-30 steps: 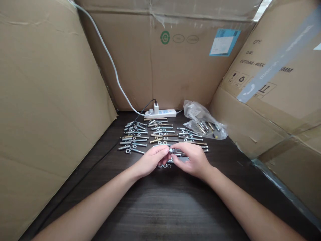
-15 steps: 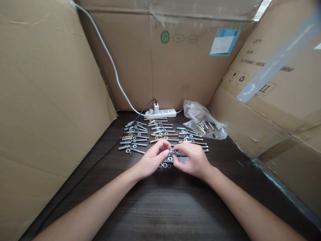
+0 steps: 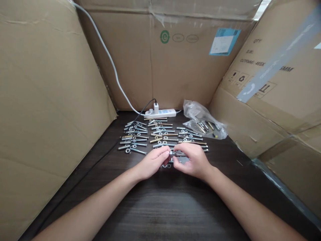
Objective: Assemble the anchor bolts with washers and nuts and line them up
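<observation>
A metal bolt is held between both hands above the dark table. The hex nut (image 3: 171, 153) at its left end shows between my fingers, with a washer (image 3: 175, 153) beside it. My left hand (image 3: 154, 161) is closed, thumb and fingertips at the nut. From the right, my right hand (image 3: 192, 159) pinches the bolt by the washer, and its shaft (image 3: 181, 154) runs back under the palm. Beneath the hands lie loose washers (image 3: 168, 165), partly covered.
Rows of bolts (image 3: 138, 151), sleeves (image 3: 124, 147) and washers lie beyond the hands. A clear plastic bag (image 3: 200, 115) with metal parts sits back right. Behind stands a white power strip (image 3: 165, 113); a black cable (image 3: 92, 167) crosses the left. Cardboard walls (image 3: 175, 67) enclose three sides.
My left fingers have rolled over and closed more flatly at the nut; earlier they arched with a gap above the thumb. My right hand has hardly moved.
</observation>
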{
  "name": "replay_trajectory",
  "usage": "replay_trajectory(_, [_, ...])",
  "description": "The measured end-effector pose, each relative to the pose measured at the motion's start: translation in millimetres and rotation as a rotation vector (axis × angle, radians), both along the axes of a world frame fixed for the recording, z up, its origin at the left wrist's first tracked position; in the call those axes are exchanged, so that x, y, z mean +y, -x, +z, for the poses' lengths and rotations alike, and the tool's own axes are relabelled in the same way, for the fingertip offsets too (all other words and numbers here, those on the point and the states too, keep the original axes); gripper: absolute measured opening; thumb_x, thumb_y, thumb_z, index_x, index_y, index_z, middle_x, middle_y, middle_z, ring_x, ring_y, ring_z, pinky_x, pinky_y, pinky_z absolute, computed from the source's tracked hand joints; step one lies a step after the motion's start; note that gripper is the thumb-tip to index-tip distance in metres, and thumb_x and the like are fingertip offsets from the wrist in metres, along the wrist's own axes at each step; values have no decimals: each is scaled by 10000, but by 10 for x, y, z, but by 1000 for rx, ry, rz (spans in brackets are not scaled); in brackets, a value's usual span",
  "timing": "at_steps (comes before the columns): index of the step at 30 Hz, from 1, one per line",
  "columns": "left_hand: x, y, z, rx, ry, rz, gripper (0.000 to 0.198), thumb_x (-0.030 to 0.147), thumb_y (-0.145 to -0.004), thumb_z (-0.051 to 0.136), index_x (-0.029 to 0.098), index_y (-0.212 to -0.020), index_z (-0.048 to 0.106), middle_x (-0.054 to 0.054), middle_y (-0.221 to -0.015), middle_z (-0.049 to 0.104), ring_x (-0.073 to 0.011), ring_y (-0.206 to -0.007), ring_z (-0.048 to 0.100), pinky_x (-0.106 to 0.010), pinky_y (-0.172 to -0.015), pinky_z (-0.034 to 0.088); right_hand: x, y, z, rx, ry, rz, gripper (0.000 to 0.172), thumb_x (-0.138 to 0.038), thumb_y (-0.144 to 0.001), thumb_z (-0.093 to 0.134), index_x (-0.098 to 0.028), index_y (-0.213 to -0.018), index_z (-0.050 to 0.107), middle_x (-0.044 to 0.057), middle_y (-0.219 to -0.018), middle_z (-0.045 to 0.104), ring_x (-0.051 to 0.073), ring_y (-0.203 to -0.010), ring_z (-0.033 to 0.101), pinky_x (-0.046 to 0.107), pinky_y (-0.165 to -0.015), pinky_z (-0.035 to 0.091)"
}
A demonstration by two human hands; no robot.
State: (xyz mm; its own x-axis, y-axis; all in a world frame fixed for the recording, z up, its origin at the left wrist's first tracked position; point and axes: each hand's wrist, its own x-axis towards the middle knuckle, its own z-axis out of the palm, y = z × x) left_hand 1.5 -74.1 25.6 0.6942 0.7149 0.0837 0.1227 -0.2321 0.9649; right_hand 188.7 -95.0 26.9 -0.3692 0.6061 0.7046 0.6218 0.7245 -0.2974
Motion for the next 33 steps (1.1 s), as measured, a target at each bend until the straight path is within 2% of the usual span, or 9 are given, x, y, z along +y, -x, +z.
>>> replay_trajectory(5, [16,-2,-20,15,-18,-7,351,369,-965,315,151,-746,481,14,-695,440,-107,-623,392,-232,-589,348,2,-13,-8,-3,-5,13,174,-174,-713,595,-198,-886,603,17,-787,685,156,-671,631,263,-654,500])
replay_trajectory(12, [20,-4,-31,23,-24,-8,345,351,-969,315,154,-732,470,18,-687,433,-104,-621,387,-230,-592,348,5,-12,-27,-24,-12,15,122,-171,-721,592,-191,-840,610,11,-723,667,142,-609,598,257,-616,479])
replay_trajectory(18, [10,0,-25,31,-33,-4,334,339,-966,323,158,-715,451,20,-679,433,-103,-615,382,-228,-585,342,-2,-22,16,-37,24,42,117,-186,-721,585,-191,-837,603,5,-693,642,135,-587,569,249,-585,455])
replay_trajectory(26, [10,-5,-34,23,-15,4,344,342,-962,322,162,-696,446,20,-666,432,-108,-607,381,-238,-594,348,-5,-25,17,-26,67,92,89,-184,-769,566,-195,-850,603,10,-724,667,131,-615,597,239,-603,467])
replay_trajectory(29, [-8,-11,-5,5,-35,21,277,318,-953,350,164,-762,479,16,-705,447,-116,-653,408,-238,-631,371,0,-17,-1,1,53,89,129,-160,-750,559,-202,-864,604,8,-748,680,133,-636,618,239,-622,483])
replay_trajectory(33, [-34,-20,27,-95,-115,123,96,246,-909,454,187,-974,492,-2,-902,488,-133,-821,465,-245,-762,403,9,-8,-25,28,18,58,151,-155,-729,574,-205,-867,609,6,-772,695,136,-640,637,239,-628,496])
